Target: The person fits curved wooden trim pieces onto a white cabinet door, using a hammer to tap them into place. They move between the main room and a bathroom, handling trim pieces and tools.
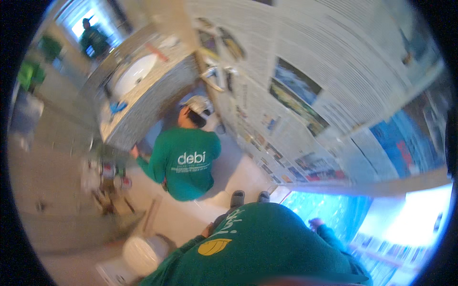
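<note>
My left hand [207, 230] hangs low at my left side, partly covered by my green sleeve. Its fingers are too hidden to read. On the other side my right hand [315, 223] hangs by my hip, in front of a bright blue sheet-like surface [329, 205]; it looks small and blurred, so its finger pose is unclear. I see nothing in either hand. Ahead of my feet, a person in a green top and light cap [188, 159] crouches on the floor with their back to me, one hand near the vanity [157, 102].
A basin [136, 74] is set in the vanity's stone-like counter, with a blue item [118, 107] beside it. Newspaper sheets [305, 90] cover the right wall. Cans or bottles [107, 171] stand at left. A white round object [143, 255] sits lower left. A mirror [93, 31] hangs upper left.
</note>
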